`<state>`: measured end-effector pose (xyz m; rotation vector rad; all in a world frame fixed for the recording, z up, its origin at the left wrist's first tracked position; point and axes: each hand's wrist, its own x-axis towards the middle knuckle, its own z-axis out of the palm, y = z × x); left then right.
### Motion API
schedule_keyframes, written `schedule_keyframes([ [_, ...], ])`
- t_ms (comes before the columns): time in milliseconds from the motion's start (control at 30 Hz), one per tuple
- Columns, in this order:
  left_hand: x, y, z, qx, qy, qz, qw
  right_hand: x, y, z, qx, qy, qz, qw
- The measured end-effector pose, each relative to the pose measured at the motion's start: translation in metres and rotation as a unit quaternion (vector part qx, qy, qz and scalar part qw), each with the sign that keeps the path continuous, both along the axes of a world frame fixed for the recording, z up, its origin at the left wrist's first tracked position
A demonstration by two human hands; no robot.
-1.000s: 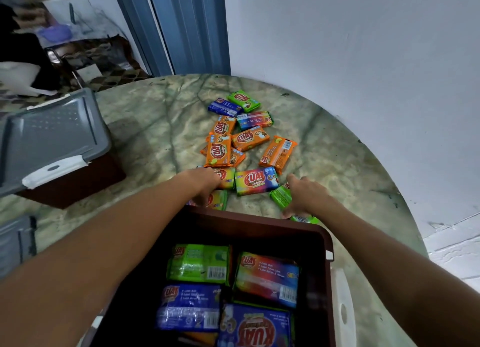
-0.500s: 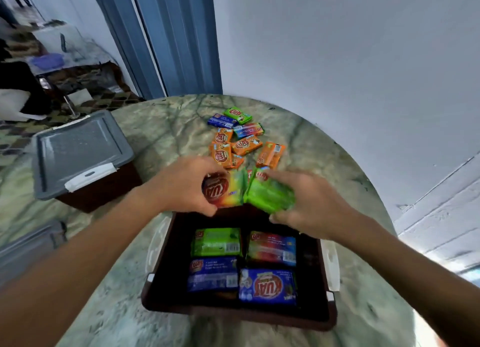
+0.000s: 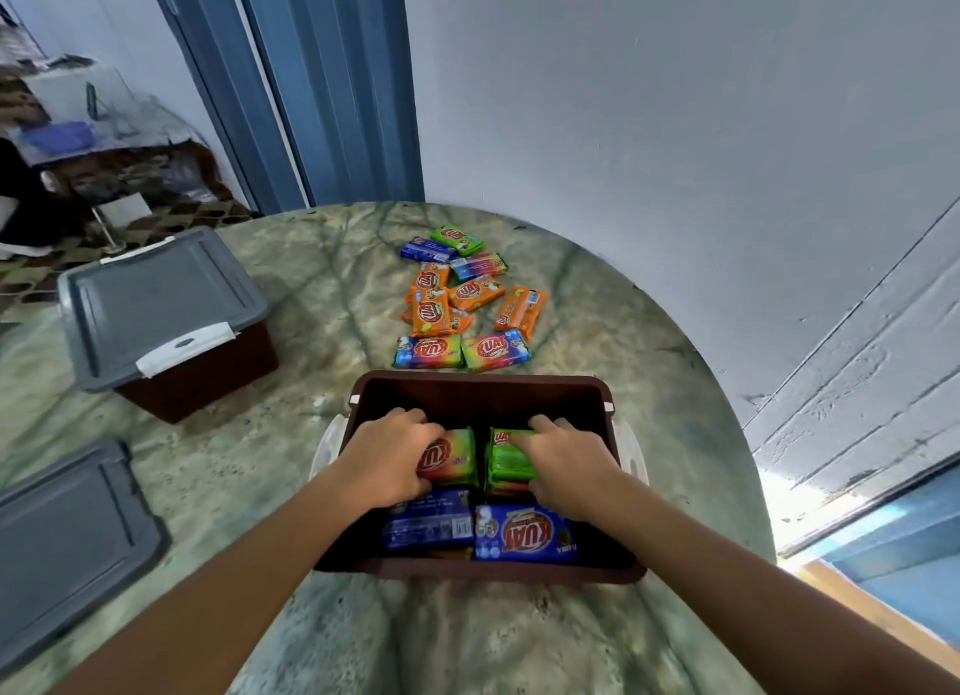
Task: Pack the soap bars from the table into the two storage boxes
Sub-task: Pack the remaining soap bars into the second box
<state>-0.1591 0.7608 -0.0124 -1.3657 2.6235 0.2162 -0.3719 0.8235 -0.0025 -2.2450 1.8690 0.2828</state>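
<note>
Loose lid point(image 3: 67, 533): grey, lying flat at the near left edge of the marble table point(image 3: 322, 320).
Open storage box point(image 3: 483, 387): brown with white side latches, at the near middle of the table; both of the person's hands reach down into it.
Near row in box: a dark blue soap bar point(image 3: 428, 523) on the left and a blue "KUAT" soap bar point(image 3: 524, 533) on the right, side by side against the near wall.
Left hand point(image 3: 387, 458): fingers curled over the left end of a rainbow-wrapped soap bar point(image 3: 452, 458); the thumb lies under its near edge, and the bar's right half shows past the fingertips.
Right hand point(image 3: 566, 465): fingers curled over a green soap bar point(image 3: 506, 460); the forefinger runs along its far edge, and the bar's left part shows clear of the fingers. It sits on other bars, of which only edges show.
Relation of the held bars: both inside the box, in the far row, just beside each other with a narrow gap between.
Closed storage box point(image 3: 166, 325): brown, under a grey lid with a white latch, well to the left.
Table pile, near part: two rainbow-wrapped bars point(image 3: 462, 352) just beyond the open box's far wall.
Table pile, middle: several orange bars point(image 3: 467, 302), some overlapping.
Table pile, far part: a blue bar point(image 3: 426, 251), a multicoloured bar point(image 3: 478, 266) and a green bar point(image 3: 457, 238).
</note>
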Motion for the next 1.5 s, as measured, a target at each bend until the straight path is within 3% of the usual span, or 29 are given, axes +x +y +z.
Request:
schedule_keyframes([
  [333, -0.003, 0.018, -0.002, 0.027, -0.008, -0.087, 0.996, 0.000, 0.018, 0.003, 0.029, -0.032, 0.005, 0.999],
  [467, -0.003, 0.020, -0.003, -0.029, 0.001, -0.077, 0.997, 0.001, 0.016, 0.002, -0.027, -0.018, 0.017, 0.999],
  [567, -0.009, 0.011, -0.001, -0.073, -0.031, -0.053, 0.995, 0.002, 0.004, 0.001, -0.056, 0.022, 0.004, 0.998],
  [700, -0.021, 0.004, -0.002, -0.059, -0.084, -0.053, 0.993, 0.007, -0.007, -0.016, -0.030, 0.114, 0.026, 0.993],
  [900, -0.026, 0.001, -0.010, -0.079, -0.086, -0.086, 0.989, 0.015, -0.020, -0.026, -0.032, 0.152, 0.078, 0.985],
  [1067, -0.027, 0.001, -0.023, -0.096, -0.086, -0.094, 0.987, 0.017, -0.021, -0.028, -0.046, 0.139, 0.116, 0.982],
  [1367, -0.019, -0.015, -0.025, -0.094, -0.047, -0.129, 0.986, 0.027, -0.030, -0.028, -0.032, 0.138, 0.097, 0.985],
  [1500, -0.014, -0.011, -0.013, -0.006, -0.006, -0.113, 0.994, 0.024, -0.026, -0.016, -0.018, 0.075, 0.076, 0.994],
])
